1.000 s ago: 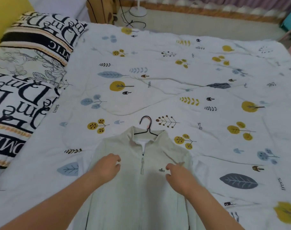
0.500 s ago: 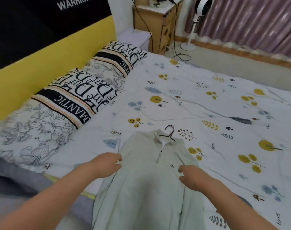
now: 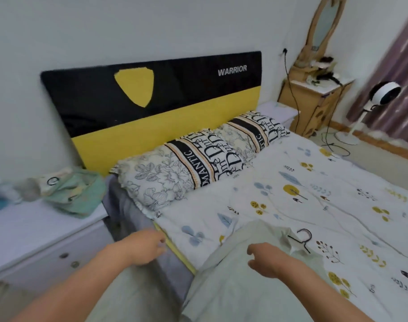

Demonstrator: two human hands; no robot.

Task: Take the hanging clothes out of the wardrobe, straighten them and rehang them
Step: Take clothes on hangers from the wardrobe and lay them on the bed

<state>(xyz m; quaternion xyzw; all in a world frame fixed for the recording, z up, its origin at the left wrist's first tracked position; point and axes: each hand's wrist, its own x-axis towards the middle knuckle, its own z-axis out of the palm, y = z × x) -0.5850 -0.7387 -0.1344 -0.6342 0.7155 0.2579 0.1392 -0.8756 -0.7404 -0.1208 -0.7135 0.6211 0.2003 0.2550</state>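
Head view: beside the bed [image 3: 337, 182], the left hand [image 3: 144, 247] hangs loose and empty off its edge, the right hand [image 3: 265, 261] hovers released over the pale jacket [image 3: 233, 287] lying on it, hanger [image 3: 303, 240] still inside, so rehanging seems left.

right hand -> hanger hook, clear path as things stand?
Probably yes. The right hand hovers over the jacket, fingers loose and holding nothing. The hanger hook lies exposed on the bedspread just beyond it, with nothing between them.
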